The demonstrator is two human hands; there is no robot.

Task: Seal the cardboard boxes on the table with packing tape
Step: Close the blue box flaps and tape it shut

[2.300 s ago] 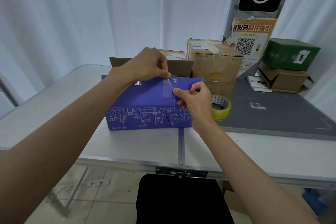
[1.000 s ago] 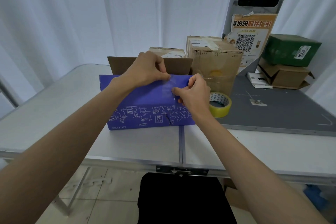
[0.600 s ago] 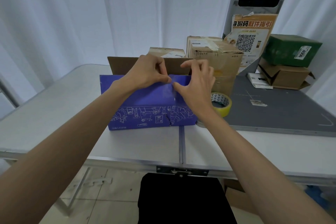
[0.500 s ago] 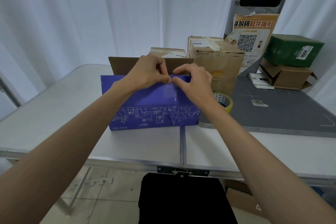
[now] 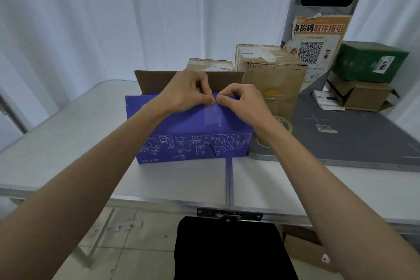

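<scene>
Two hands meet at frame centre on the top edge of the purple box (image 5: 181, 127): left hand (image 5: 185, 94) and right hand (image 5: 242, 101) each have curled fingers pinching the clear tape strip (image 5: 212, 116), thumbs nearly touching. The strip runs down the box's front face. Yellow tape roll (image 5: 284, 124) sits right of the box, partly hidden by the right wrist; brown boxes (image 5: 270, 73) stand behind on the white table (image 5: 68, 134).

soft, even daylight filters through the sheer white curtains (image 5: 113, 18) behind the pale grey folding table (image 5: 56, 134); shadows are faint. a glossy sheen marks the clear tape strip (image 5: 212, 116). wide-angle lens bends edges; forearms blur slightly.
</scene>
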